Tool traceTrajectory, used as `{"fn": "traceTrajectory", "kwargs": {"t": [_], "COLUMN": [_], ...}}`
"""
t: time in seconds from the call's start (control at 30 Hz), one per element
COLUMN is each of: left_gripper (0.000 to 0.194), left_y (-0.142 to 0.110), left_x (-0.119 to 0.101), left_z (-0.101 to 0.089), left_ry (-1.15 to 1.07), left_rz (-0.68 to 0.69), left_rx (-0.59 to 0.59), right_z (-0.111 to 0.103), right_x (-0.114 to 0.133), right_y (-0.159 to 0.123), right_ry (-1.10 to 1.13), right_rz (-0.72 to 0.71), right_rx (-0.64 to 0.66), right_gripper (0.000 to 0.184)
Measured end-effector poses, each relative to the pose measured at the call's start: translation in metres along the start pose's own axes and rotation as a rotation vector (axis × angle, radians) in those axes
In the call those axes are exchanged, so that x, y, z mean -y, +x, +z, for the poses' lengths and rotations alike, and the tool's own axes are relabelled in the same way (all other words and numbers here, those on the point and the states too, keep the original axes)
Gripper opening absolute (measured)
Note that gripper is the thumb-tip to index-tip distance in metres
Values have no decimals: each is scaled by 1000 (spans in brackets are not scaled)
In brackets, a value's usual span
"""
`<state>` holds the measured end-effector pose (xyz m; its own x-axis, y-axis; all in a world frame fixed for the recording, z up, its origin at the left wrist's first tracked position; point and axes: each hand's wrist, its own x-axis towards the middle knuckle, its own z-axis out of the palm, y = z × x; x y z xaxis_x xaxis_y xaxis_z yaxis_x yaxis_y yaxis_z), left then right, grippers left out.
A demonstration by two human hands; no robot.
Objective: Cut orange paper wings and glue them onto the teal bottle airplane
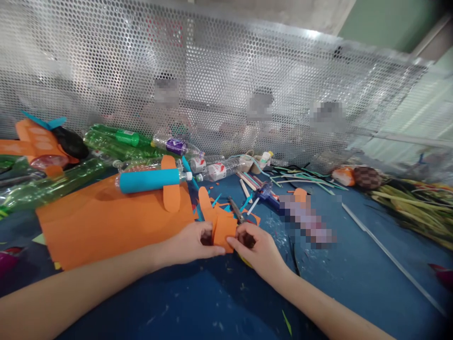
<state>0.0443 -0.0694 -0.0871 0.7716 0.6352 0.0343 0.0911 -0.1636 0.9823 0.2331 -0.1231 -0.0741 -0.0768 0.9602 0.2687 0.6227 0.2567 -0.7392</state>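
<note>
Between my two hands is a small piece of orange paper (225, 232), which looks folded or layered. My left hand (191, 243) pinches its left side, thumb along the lower edge. On the right edge my right hand (256, 245) closes with thumb and fingertips. Just beyond the hands lie scissors (236, 210) among orange and blue paper scraps. To the left, a plastic bottle wrapped in blue paper (150, 181), with an orange paper strip (171, 184) across it, rests on a large orange paper sheet (116, 226).
Several clear and green plastic bottles (67, 182) lie along the back and left. A blue glue gun (271, 196), thin straws (304, 179) and a long pale stick (389, 255) are to the right. A perforated metal screen (219, 71) stands behind, people beyond it.
</note>
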Motion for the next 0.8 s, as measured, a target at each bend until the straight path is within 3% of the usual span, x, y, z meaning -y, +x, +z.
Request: {"fn": "traceTrajectory", "kwargs": {"t": [0.13, 0.23, 0.3, 0.4, 0.43, 0.5, 0.57, 0.63, 0.7, 0.8], "left_gripper": [29, 29, 28, 25, 24, 24, 28, 40, 52, 46], "left_y": [2, 4, 5, 5, 5, 6, 5, 5, 3, 0], "left_x": [-3, -2, -2, -4, -5, -5, -3, -2, -1, -2], "left_z": [-3, -4, -5, -6, -6, -5, -5, -4, -2, 0], "left_ry": [-146, -245, -212, -116, -98, -66, -36, -21, -7, 106], "left_rz": [-10, -38, -21, -18, -28, -48, -44, -5, 56, 135], "left_rx": [-151, -205, -206, -232, -244, -264, -278, -269, -266, -259], "right_z": [-4, -8, -8, -9, -9, -12, -18, -27, -38, -53], "right_x": [5, 12, 15, 17, 16, 13, 7, -2, -14, -32], "right_y": [-3, -7, -9, -13, -13, -11, -4, 7, 19, 33], "right_ry": [53, 45, 5, 1, 17, 29, -66, -248, -384, -489], "right_rz": [-157, -330, -433, -551, -569, -517, -357, -172, -59, 6], "right_rx": [47, 216, 320, 423, 435, 368, 197, 21, -64, -44], "right_gripper": [5, 18, 20, 6, 11, 32, 42, 38, 21, 10]}}
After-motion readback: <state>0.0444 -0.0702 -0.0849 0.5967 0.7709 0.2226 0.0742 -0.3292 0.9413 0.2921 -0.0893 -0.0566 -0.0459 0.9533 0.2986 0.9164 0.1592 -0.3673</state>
